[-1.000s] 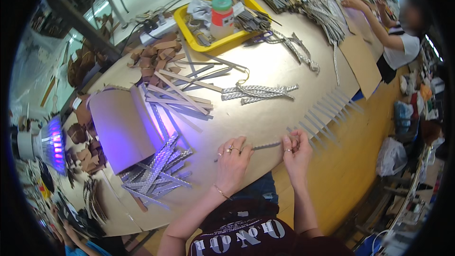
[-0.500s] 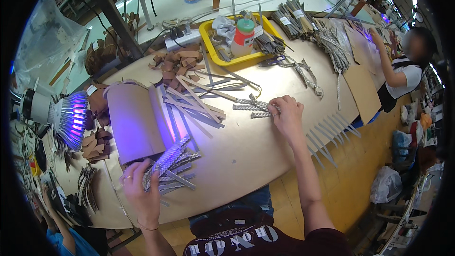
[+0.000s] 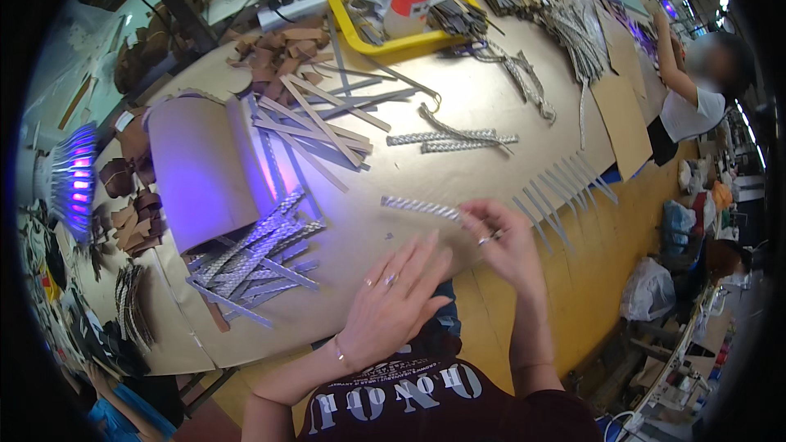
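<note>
My right hand (image 3: 503, 244) pinches one end of a silvery braided strap (image 3: 419, 207), which stretches out to the left just above the table. My left hand (image 3: 397, 299) is flat with fingers extended, close to the near table edge and holding nothing. Beyond the held strap lie a few loose braided straps (image 3: 460, 144). To the left, a heap of braided and flat grey strips (image 3: 258, 258) rests against the front of a curved brown block (image 3: 201, 176), under purple light.
A yellow tray (image 3: 354, 39) with a green-lidded jar (image 3: 409, 4) stands at the back. Tan strips (image 3: 315, 127) and brown leather scraps (image 3: 282, 53) lie farther off. Grey strips (image 3: 553, 205) line the right table edge. A lamp (image 3: 74, 180) glows left; a co-worker (image 3: 692, 106) sits far right.
My left hand has left the strip heap, moving right and opening flat. My right hand has come nearer with one braided strap, leaving the others on the table. The view has shifted.
</note>
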`<state>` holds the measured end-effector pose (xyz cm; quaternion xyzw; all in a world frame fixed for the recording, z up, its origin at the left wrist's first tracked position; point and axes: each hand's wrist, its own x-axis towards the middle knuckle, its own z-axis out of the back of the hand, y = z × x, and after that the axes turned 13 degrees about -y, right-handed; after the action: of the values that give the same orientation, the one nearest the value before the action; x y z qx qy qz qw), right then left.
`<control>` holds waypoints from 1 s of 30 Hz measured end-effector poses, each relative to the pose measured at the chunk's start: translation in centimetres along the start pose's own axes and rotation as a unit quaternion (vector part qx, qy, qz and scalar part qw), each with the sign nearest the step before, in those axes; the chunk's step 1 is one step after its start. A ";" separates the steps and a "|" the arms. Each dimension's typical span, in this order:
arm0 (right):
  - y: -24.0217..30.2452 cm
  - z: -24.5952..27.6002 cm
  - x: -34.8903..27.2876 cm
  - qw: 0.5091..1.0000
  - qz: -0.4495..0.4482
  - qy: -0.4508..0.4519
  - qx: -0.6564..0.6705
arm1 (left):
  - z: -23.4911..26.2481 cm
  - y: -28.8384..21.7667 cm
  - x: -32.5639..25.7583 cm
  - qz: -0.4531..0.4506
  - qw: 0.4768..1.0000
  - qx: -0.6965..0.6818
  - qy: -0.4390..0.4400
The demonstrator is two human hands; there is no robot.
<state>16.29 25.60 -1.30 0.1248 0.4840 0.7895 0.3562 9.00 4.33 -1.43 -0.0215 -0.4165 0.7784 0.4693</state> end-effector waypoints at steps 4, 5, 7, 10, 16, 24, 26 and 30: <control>-1.8 -2.7 -3.1 0.997 0.018 -0.021 -0.071 | -4.4 2.2 0.2 0.037 0.987 0.109 0.112; -2.2 -2.8 -3.4 0.995 0.022 -0.033 -0.096 | -5.1 2.9 0.2 0.035 0.986 0.116 0.117; -2.8 -2.0 -3.6 0.992 -0.005 -0.029 -0.120 | -5.8 3.7 -0.3 0.031 0.985 0.112 0.124; -3.5 -0.3 -2.9 0.991 -0.010 0.022 -0.133 | -5.8 4.5 -0.8 0.026 0.986 0.097 0.132; -3.6 1.2 -1.6 0.983 0.075 0.061 -0.153 | -5.1 4.1 -0.4 0.025 0.980 0.127 0.154; -4.8 3.6 -3.0 0.959 0.029 -0.210 -0.188 | -5.4 4.0 -0.8 0.079 0.976 0.176 0.106; -5.6 4.0 -3.1 0.941 0.021 -0.238 -0.238 | -5.2 4.2 -0.7 0.092 0.972 0.189 0.108; -6.4 3.6 -3.3 0.917 0.025 -0.248 -0.312 | -4.8 3.7 -1.0 0.093 0.973 0.186 0.104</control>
<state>23.44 27.53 -4.51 0.2111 0.1058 0.8529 0.4656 8.93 5.84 -7.36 -0.0531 -0.2091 0.8759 0.4316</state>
